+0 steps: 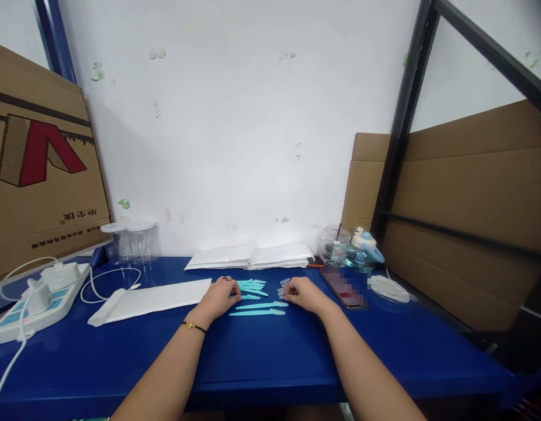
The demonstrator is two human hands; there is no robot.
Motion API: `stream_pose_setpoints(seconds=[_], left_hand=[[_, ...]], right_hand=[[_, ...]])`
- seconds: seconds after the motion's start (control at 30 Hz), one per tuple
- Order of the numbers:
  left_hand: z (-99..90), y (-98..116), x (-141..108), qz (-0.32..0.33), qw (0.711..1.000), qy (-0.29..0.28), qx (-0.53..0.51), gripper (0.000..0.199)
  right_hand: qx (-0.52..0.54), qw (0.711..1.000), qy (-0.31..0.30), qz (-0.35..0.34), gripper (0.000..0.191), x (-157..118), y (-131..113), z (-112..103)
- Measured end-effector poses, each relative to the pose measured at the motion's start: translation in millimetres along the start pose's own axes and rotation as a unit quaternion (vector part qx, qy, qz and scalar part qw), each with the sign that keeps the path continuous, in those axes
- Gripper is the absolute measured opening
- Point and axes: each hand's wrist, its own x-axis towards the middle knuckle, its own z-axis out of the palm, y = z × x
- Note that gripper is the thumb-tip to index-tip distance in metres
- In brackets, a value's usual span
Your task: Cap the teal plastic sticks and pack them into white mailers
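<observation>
Two teal sticks (259, 313) lie near a pile (254, 285). Left hand (221, 297), curled, at the pile; right hand (304, 293), curled, at clear pieces (281, 291). Whether either grips cannot be told.

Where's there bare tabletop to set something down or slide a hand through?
Bare tabletop lies between left forearm and right forearm, nearer than the turquoise sticks; left, between power strip, white pouch and left forearm; right, between right forearm, phone and coiled cable. Crowded: between left hand and right hand, with sticks and small translucent pieces.
</observation>
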Motion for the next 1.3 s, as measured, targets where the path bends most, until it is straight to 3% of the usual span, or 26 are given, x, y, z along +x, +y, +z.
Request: stream_pose_setpoints(seconds=[0.33, 0.67, 0.8, 0.9, 1.0, 1.13, 1.23, 1.3], left_hand=[[-2.2, 34.8, 0.5, 0.017, 1.000, -0.012, 0.002, 0.011], [7.9, 43.4, 2.7, 0.057, 0.998, -0.006, -0.038, 0.013], [6.3, 45.5, 0.9, 0.059, 0.995, -0.035, -0.074, 0.015], [-0.3, 38.0, -0.1, 0.025, 0.995, -0.025, -0.093, 0.024], [-9.5, 20.5, -1.3, -0.063, 0.995, 0.030, -0.069, 0.028], [-15.6, 2.2, -4.5, -0.154, 0.988, 0.026, -0.014, 0.034], [-11.9, 3.6, -5.7, -0.153, 0.988, 0.012, 0.000, 0.040], [-7.8, 8.7, -5.2, -0.140, 0.990, -0.001, 0.003, 0.033]], right_hand=[[0.046, 0.998, -0.030, -0.019, 0.013, 4.3, -12.9, 9.0], [0.065, 0.996, -0.057, -0.029, 0.016, 3.6, -27.1, 11.9], [0.077, 0.994, -0.079, -0.022, 0.012, 1.5, -20.5, 7.8], [0.059, 0.998, -0.013, -0.002, 0.014, 1.1, -6.6, 0.5], [0.028, 0.998, 0.056, 0.019, 0.017, 1.1, 6.1, -4.6], [-0.001, 0.999, 0.048, 0.005, 0.015, 1.6, 8.9, -1.5], [-0.041, 0.999, 0.030, -0.008, 0.009, 2.4, 4.0, 3.3], [-0.055, 0.998, 0.024, -0.011, 0.007, 2.9, 1.0, 5.5]])
